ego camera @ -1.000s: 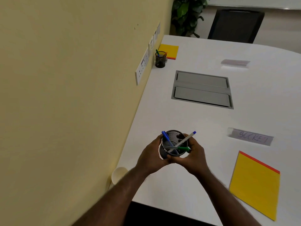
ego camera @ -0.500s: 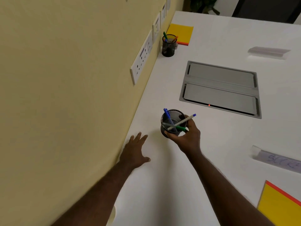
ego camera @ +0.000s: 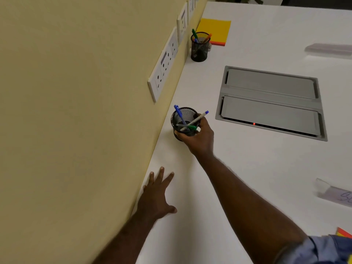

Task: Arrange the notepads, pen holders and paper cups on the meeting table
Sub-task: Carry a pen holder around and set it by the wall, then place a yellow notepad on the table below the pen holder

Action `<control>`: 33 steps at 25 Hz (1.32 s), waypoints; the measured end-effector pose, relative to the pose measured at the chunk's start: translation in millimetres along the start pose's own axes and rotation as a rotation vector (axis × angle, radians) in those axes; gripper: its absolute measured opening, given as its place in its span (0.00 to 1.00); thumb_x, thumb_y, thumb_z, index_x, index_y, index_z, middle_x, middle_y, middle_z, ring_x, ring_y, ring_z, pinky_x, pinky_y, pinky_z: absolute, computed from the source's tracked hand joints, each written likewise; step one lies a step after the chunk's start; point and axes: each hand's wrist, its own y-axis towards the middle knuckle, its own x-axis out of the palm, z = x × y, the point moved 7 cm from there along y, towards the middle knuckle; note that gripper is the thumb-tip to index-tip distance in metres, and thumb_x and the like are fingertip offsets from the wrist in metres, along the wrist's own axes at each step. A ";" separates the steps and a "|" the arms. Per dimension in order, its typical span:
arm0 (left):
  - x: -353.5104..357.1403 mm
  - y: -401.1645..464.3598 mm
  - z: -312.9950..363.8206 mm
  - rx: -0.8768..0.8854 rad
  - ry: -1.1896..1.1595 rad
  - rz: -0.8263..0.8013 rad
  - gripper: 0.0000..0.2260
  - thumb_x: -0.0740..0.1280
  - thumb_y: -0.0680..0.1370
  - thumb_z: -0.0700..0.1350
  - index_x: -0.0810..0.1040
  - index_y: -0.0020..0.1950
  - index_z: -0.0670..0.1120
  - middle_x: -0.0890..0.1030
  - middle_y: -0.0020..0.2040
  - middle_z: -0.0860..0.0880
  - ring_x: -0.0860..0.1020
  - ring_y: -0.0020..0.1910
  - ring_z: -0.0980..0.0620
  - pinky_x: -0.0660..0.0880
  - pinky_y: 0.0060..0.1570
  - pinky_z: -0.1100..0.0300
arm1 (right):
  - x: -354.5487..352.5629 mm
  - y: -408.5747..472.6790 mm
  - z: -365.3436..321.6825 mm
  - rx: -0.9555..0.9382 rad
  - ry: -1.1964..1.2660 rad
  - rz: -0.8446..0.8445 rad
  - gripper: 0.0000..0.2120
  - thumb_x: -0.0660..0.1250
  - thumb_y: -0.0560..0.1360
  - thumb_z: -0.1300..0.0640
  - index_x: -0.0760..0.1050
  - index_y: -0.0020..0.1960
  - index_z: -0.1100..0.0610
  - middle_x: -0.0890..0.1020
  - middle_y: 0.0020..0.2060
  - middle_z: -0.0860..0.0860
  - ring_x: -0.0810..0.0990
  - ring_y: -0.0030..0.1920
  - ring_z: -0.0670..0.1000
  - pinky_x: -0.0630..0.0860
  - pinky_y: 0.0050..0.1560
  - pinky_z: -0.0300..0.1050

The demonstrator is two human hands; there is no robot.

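Note:
My right hand (ego camera: 198, 139) grips a black mesh pen holder (ego camera: 183, 118) with blue, white and green pens in it, close to the yellow wall on the white meeting table (ego camera: 247, 168). Whether the holder touches the table I cannot tell. My left hand (ego camera: 157, 195) lies flat on the table near the wall, fingers spread. A second mesh pen holder (ego camera: 199, 47) with pens stands farther back by the wall, next to a yellow notepad (ego camera: 215, 30). A corner of another yellow notepad (ego camera: 343, 233) shows at the lower right.
A grey cable hatch (ego camera: 271, 101) with a red light is set into the table to the right. White wall sockets (ego camera: 164, 63) line the wall. Two clear name plates lie at the upper right (ego camera: 328, 48) and the right edge (ego camera: 335, 193).
My right hand has carried the pen holder farther forward along the wall. My left hand let go of it a second ago and now rests flat on the table.

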 end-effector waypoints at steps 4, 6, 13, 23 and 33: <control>1.9 1.4 -0.3 -0.017 -0.028 0.007 0.54 0.77 0.64 0.62 0.42 0.78 0.64 0.34 0.79 0.56 0.36 0.78 0.45 0.53 0.75 0.40 | 22.3 14.6 3.1 0.023 0.022 -0.014 0.36 0.81 0.59 0.44 0.71 0.64 0.49 0.81 0.54 0.42 0.80 0.54 0.43 0.82 0.51 0.44; 2.9 2.7 -1.1 -0.021 -0.024 0.010 0.54 0.77 0.64 0.62 0.42 0.78 0.64 0.34 0.79 0.56 0.36 0.78 0.45 0.53 0.75 0.40 | 29.5 19.4 5.0 0.028 0.024 -0.021 0.36 0.81 0.59 0.45 0.72 0.63 0.48 0.80 0.53 0.41 0.80 0.53 0.42 0.81 0.51 0.40; 5.6 6.8 0.4 -0.034 -0.061 -0.013 0.54 0.78 0.64 0.60 0.43 0.78 0.63 0.35 0.79 0.55 0.35 0.78 0.44 0.50 0.74 0.39 | 46.5 27.5 12.4 0.062 0.025 -0.059 0.34 0.80 0.60 0.46 0.71 0.62 0.46 0.79 0.51 0.37 0.79 0.52 0.40 0.82 0.51 0.43; 1.2 3.3 -0.3 -0.023 -0.099 -0.027 0.55 0.79 0.64 0.58 0.45 0.78 0.63 0.36 0.79 0.55 0.35 0.78 0.45 0.50 0.73 0.37 | 15.3 -8.0 38.5 0.163 -0.136 -0.137 0.53 0.81 0.60 0.44 0.56 0.76 0.51 0.66 0.74 0.49 0.67 0.73 0.51 0.69 0.69 0.51; -10.2 -28.4 48.3 -0.054 -0.003 0.085 0.39 0.69 0.76 0.47 0.49 0.80 0.52 0.49 0.81 0.50 0.49 0.79 0.46 0.54 0.76 0.48 | -144.8 -145.7 68.7 0.253 -0.372 0.095 0.42 0.78 0.66 0.47 0.62 0.74 0.50 0.69 0.71 0.47 0.69 0.70 0.51 0.68 0.68 0.55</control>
